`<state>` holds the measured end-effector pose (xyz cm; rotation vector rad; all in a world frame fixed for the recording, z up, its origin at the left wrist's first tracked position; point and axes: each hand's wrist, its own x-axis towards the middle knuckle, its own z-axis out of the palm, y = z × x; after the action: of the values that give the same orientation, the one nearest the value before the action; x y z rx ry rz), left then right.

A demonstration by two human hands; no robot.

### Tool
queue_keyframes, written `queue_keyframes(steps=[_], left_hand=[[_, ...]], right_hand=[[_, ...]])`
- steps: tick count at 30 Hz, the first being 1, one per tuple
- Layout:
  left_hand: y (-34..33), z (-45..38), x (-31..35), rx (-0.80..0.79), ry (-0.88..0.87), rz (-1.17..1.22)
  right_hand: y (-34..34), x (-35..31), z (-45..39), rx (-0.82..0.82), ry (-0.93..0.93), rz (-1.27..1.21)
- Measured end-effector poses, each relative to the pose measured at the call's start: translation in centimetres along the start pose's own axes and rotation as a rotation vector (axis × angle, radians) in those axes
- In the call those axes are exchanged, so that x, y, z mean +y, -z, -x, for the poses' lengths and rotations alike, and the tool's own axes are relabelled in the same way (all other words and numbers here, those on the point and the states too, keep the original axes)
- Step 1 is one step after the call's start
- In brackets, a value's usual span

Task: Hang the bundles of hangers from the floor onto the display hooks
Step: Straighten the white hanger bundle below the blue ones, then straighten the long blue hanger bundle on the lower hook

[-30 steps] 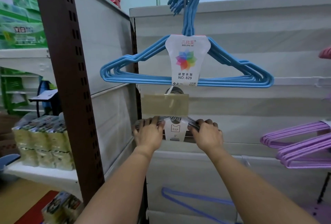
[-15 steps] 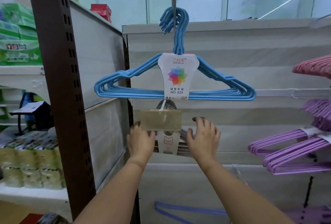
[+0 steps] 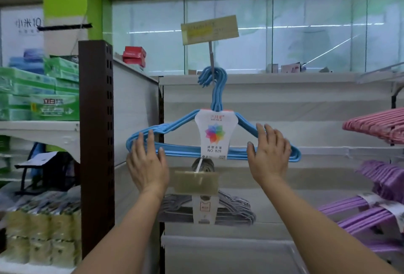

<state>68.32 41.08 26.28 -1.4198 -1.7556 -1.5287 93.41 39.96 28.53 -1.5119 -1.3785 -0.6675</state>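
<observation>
Both hands (image 3: pixel 147 164) rose; straight fingers (image 3: pixel 261 130) overlap the blue hanger bundle (image 3: pixel 190 152).

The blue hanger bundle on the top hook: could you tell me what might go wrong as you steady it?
1. The blue hanger bundle hangs only by its hook tops, so a push from the left hand or right hand might unhook it.
2. If it drops, it could strike the grey hanger bundle below.

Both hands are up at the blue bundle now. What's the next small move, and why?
Probably steady and level the blue hanger bundle: the left hand and right hand are spread open at its two ends, gripping nothing. The grey bundle already hangs on the hook below.
</observation>
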Motion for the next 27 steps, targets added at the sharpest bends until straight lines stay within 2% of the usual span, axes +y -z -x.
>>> queue_keyframes(steps=[2,5,11,19,27], left_hand=[[-0.2,-0.7,0.2,-0.054,-0.003,-0.049],[-0.7,-1.5,0.1,-0.036,-0.03,-0.11],[-1.6,-2.3,0.4,-0.046,-0.017,-0.126],[-2.6,-3.2,0.5,-0.105,0.011,-0.105],[-2.9,-1.5,-0.2,-0.166,-0.013,-0.031]], right_hand=[[0.1,-0.2,-0.8,-0.141,0.002,0.045],[-0.5,-0.6,-1.6,-0.213,-0.031,0.093],[-0.4,-1.1,-3.3,-0.078,-0.132,0.0],[-0.4,-1.6,-4.8,-0.105,-0.199,0.042],[-1.5,-1.0,-2.5,-0.078,-0.2,0.028]])
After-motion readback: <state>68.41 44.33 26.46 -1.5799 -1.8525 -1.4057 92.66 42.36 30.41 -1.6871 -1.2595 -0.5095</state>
